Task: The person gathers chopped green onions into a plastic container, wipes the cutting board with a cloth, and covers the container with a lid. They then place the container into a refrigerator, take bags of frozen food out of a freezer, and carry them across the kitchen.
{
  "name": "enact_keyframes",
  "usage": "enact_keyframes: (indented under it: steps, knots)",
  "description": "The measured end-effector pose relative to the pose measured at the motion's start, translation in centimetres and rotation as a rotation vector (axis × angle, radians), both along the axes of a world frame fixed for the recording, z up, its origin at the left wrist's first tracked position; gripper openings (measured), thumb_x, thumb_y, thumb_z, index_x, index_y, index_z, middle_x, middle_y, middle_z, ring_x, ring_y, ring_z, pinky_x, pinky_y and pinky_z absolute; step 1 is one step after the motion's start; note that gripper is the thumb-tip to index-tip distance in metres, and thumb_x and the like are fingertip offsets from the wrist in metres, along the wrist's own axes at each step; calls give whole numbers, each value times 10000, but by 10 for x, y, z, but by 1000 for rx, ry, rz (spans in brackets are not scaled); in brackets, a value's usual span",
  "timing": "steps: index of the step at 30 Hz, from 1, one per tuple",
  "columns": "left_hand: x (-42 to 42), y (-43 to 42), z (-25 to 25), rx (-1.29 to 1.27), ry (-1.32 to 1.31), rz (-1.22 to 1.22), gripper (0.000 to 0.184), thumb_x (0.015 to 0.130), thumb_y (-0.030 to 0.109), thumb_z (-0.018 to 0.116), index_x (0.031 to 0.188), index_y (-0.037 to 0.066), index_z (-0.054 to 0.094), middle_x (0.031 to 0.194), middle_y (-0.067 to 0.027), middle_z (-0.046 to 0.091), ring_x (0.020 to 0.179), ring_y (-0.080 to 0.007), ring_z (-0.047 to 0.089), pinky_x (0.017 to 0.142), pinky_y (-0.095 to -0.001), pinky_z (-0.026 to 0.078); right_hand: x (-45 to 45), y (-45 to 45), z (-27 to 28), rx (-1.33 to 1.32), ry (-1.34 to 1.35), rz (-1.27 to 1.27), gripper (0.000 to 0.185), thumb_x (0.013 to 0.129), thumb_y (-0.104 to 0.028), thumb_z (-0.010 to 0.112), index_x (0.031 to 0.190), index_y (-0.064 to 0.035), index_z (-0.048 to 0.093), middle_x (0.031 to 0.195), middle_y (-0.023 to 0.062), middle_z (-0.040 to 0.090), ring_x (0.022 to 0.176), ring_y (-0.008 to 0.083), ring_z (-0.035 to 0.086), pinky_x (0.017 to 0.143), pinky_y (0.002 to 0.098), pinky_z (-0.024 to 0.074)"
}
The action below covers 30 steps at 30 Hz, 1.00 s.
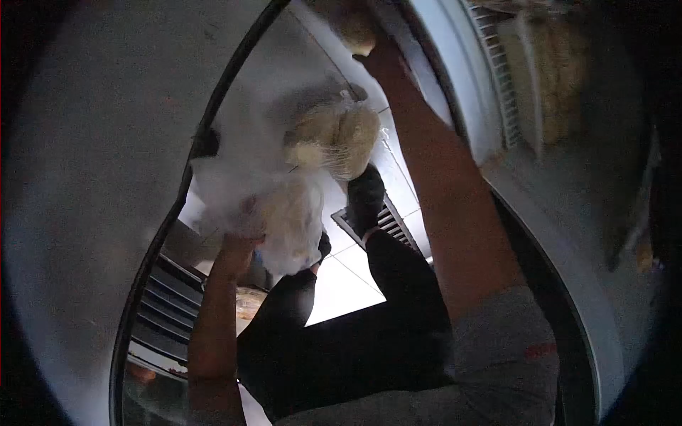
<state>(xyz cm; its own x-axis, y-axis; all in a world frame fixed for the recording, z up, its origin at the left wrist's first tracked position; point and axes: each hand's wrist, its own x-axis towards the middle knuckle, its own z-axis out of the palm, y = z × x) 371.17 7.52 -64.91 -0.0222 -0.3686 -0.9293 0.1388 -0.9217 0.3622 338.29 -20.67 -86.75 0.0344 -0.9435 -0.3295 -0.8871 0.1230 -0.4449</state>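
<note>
My left hand [245, 245] is closed on a translucent plastic bag [290, 227] with pale contents, left of the middle. Just above and to the right of it is another clear-wrapped pale package [337, 138]; what holds it up cannot be made out. At the top, my right arm reaches up and away, and my right hand [371, 53] is dark and partly hidden at a pale, rounded item [359, 35]. Whether its fingers grip this item is unclear.
A dark-edged opening surrounds my arms. Wire racks [497, 78] with a wrapped pale package [561, 78] stand at the upper right. Below are white floor tiles [344, 284], a floor grate [398, 227], my dark shoes [366, 199] and legs. Dark slats [167, 298] lie at lower left.
</note>
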Motion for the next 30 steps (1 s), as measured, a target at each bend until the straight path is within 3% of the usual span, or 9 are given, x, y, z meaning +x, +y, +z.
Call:
enact_keyframes:
  steps: [3, 4, 6, 9, 13, 20, 25, 27, 30]
  knots:
    - [35, 56, -16, -555, 80, -291, 769, 815, 105, 695, 1467, 34, 293, 1457, -70, 354, 1265, -256, 434, 1043, -397, 386, 21, -52, 12, 59, -217, 318, 1045, 659, -505, 822, 1470, -144, 272, 1423, 222, 415, 1294, 379, 429, 1027, 479, 427]
    - [36, 55, -11, -546, 74, -286, 769, 815, 105, 695, 1467, 34, 293, 1457, -70, 354, 1265, -256, 434, 1043, -397, 386, 30, -51, -8, 68, -224, 324, 1045, 659, -505, 822, 1470, -144, 272, 1423, 222, 415, 1294, 379, 429, 1027, 479, 427]
    - [23, 38, 10, 95, 142, 419, 719, 833, 140, 702, 1446, 34, 340, 1434, -66, 393, 1270, -248, 433, 1025, -395, 401, 37, -44, -34, -171, 108, 248, 982, 673, -457, 824, 1453, -183, 294, 1402, 192, 446, 1246, 391, 476, 980, 533, 451]
    - [27, 39, -2, 24, 138, 246, 718, 833, 143, 704, 1444, 36, 344, 1432, -67, 396, 1270, -248, 433, 1024, -395, 402, 67, -11, 0, 23, 301, -18, 946, 679, -395, 821, 1432, -152, 303, 1373, 177, 474, 1212, 402, 505, 963, 565, 450]
    - [46, 22, -24, -24, 190, 101, 715, 832, 146, 707, 1441, 38, 349, 1428, -68, 401, 1270, -247, 432, 1021, -395, 403, 56, 14, 31, 381, -455, -230, 909, 633, -235, 840, 1378, -117, 334, 1356, 198, 456, 1221, 348, 499, 993, 457, 454]
    - [32, -49, -32, -89, 309, -119, 711, 830, 152, 712, 1437, 42, 358, 1423, -69, 409, 1271, -247, 432, 1017, -394, 405, 38, 99, 276, 126, -546, -322, 1072, 558, -182, 892, 1422, -64, 270, 1379, 198, 403, 1312, 354, 393, 1104, 430, 341]
    - [23, -60, -23, -88, 334, -174, 709, 829, 156, 716, 1434, 44, 364, 1419, -70, 414, 1271, -246, 431, 1014, -394, 407, -79, 83, 358, -774, -22, -438, 772, 707, -161, 758, 1382, -42, 403, 1305, 197, 480, 1210, 368, 499, 982, 504, 432]
    - [21, -46, -15, -52, 335, -169, 708, 828, 158, 717, 1433, 45, 367, 1417, -70, 416, 1272, -246, 431, 1013, -394, 408, -154, 70, 345, -409, 970, -209, 743, 742, -220, 733, 1383, -32, 406, 1359, 181, 463, 1210, 379, 504, 944, 487, 466]
    - [25, -3, -16, 25, 363, -117, 706, 828, 160, 719, 1431, 47, 371, 1414, -71, 420, 1272, -246, 431, 1012, -394, 409, -157, -4, 359, -279, 660, -313, 671, 837, -297, 659, 1395, -29, 399, 1329, 178, 515, 1197, 395, 513, 962, 496, 447]
